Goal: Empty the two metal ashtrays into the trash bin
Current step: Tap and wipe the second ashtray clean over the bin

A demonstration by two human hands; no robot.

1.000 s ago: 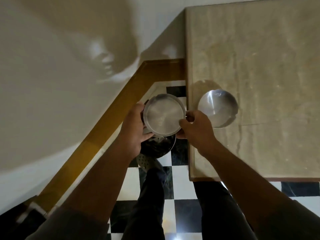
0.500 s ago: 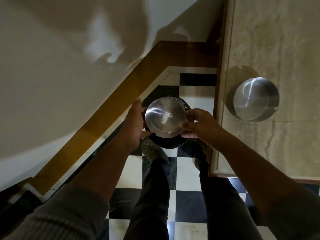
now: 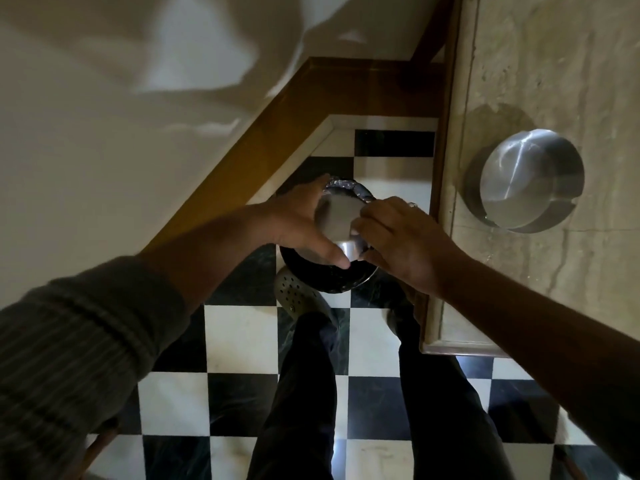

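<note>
Trash bin (image 3: 323, 284): one, on the checkered floor, directly beneath both hands.
Marble table (image 3: 571, 81): one, just right of the bin.
Ashtrays: two. Second ashtray (image 3: 530, 178) lies base-up on the table, nearer the right hand.
Held ashtray (image 3: 337, 221): turned base-up over the bin opening, between the two hands (contents not visible).
Left hand (image 3: 298, 223): fingers gripping its left rim.
Right hand (image 3: 398, 240): fingers closed on its right rim.
</note>
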